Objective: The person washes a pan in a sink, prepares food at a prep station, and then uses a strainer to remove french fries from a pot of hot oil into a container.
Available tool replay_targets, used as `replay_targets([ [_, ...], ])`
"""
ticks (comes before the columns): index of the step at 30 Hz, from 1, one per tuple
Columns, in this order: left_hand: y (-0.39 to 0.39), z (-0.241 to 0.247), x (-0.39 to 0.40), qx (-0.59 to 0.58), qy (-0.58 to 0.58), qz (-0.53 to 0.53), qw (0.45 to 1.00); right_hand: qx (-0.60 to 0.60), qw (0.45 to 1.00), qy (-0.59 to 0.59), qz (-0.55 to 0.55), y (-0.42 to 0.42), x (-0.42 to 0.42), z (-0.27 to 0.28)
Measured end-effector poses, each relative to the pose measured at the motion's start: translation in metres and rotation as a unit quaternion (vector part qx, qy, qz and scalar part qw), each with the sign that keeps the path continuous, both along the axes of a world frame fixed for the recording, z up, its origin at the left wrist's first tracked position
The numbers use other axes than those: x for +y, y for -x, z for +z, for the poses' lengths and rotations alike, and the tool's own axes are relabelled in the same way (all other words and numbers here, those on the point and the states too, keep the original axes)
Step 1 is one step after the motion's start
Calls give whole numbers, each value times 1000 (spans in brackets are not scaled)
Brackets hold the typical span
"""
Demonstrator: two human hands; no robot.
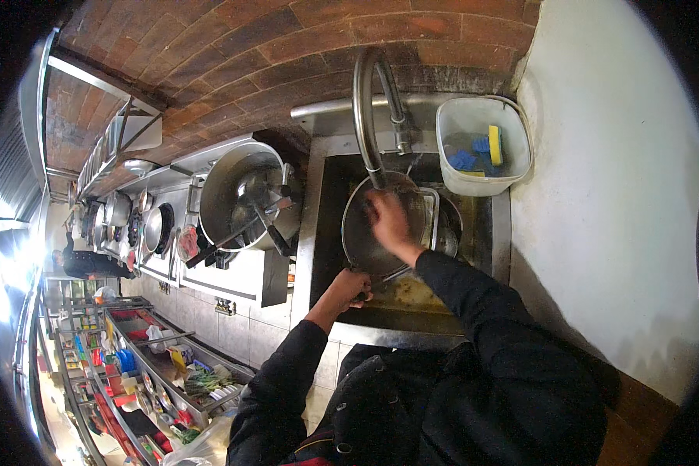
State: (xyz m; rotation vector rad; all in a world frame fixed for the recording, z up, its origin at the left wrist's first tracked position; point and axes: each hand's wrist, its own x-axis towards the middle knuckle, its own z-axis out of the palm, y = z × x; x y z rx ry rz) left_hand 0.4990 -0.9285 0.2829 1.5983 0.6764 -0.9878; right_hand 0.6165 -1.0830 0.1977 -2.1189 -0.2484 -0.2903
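Observation:
In the stainless steel sink, my left hand point(351, 288) grips the dark handle of a round metal pan point(358, 233) that is tilted under the curved faucet point(364, 116). Blurred by motion, my right hand point(391, 221) is over the inside of this pan, near the faucet's outlet; whether it holds anything cannot be told. Other metal cookware and a rectangular wire-like frame point(437, 218) lie in the sink beside the pan. At the sink's back right corner stands a white plastic tub point(454, 183) with blue scrubbers point(461, 159) and a yellow sponge point(495, 145).
Left of the sink stands a large metal pot point(215, 180) with long-handled utensils across it. Beyond are a stove with pans point(154, 230) and a co-worker in dark clothes point(87, 263). Shelves of goods point(180, 384) fill the lower left. A white wall point(606, 175) bounds the right side.

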Motion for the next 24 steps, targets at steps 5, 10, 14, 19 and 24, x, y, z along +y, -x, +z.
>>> replay_targets([
  [5,-12,1,31,-54,31,44,997,110,962,182,173,25,-30,-79],
  [10,19,-18,27,-128,11,-168,977,-157,965,186,98,-13,-32,18],
  [14,11,-26,17,-106,-3,-46,993,-131,962,232,58,-11,-66,2],
  [19,4,-53,40,-177,40,-114,977,111,983,142,-40,-7,-64,-10],
  [24,-12,-39,26,-140,45,-136,980,-64,996,-52,42,14,19,7],
])
